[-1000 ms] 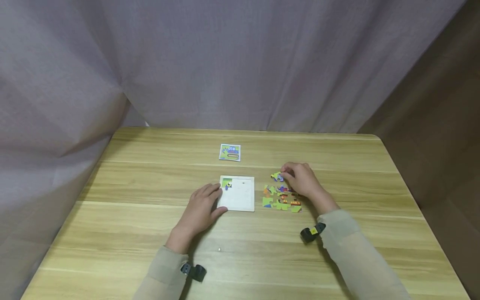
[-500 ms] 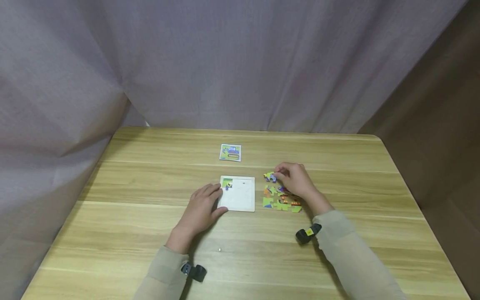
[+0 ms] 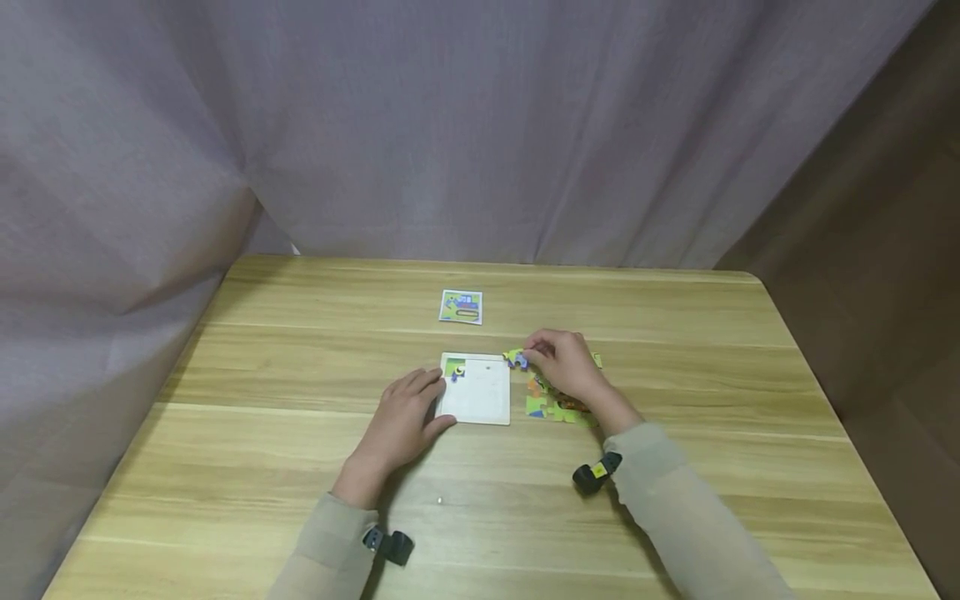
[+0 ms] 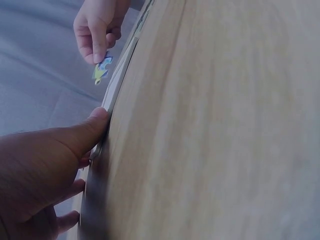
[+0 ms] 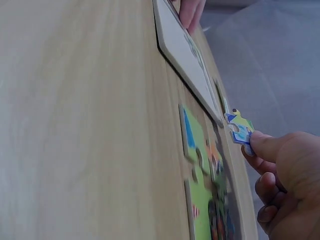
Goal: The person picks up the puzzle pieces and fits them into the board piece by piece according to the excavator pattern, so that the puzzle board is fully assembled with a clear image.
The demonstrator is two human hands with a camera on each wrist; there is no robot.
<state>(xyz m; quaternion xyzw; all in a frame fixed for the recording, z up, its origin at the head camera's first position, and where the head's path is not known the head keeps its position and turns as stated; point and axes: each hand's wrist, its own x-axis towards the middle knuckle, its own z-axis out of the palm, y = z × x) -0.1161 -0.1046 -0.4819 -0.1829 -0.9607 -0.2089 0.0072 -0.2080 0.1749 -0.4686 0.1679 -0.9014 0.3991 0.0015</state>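
Observation:
My right hand (image 3: 564, 365) pinches a green-and-blue jigsaw piece (image 3: 517, 359) between thumb and fingertips. The piece is held up at the top right corner of the white puzzle tray (image 3: 505, 396); in the right wrist view the jigsaw piece (image 5: 241, 127) appears tilted. My left hand (image 3: 401, 417) rests against the tray's left side, its fingers and thumb relaxed. In the left wrist view, the thumb of my left hand (image 4: 50, 165) touches the tray's edge (image 4: 116, 90). One green corner piece (image 3: 454, 367) lies in the tray's upper left.
Several loose jigsaw pieces (image 3: 536, 407) lie right of the tray, partly hidden beneath my right hand. A small picture card (image 3: 461, 307) lies behind the tray. A tiny pale speck (image 3: 439, 500) is on the wooden table (image 3: 300, 350). A grey curtain (image 3: 480, 133) hangs behind.
My right hand has carried the jigsaw piece leftward, from above the loose pieces to the tray's top right corner. My left hand has stayed in place.

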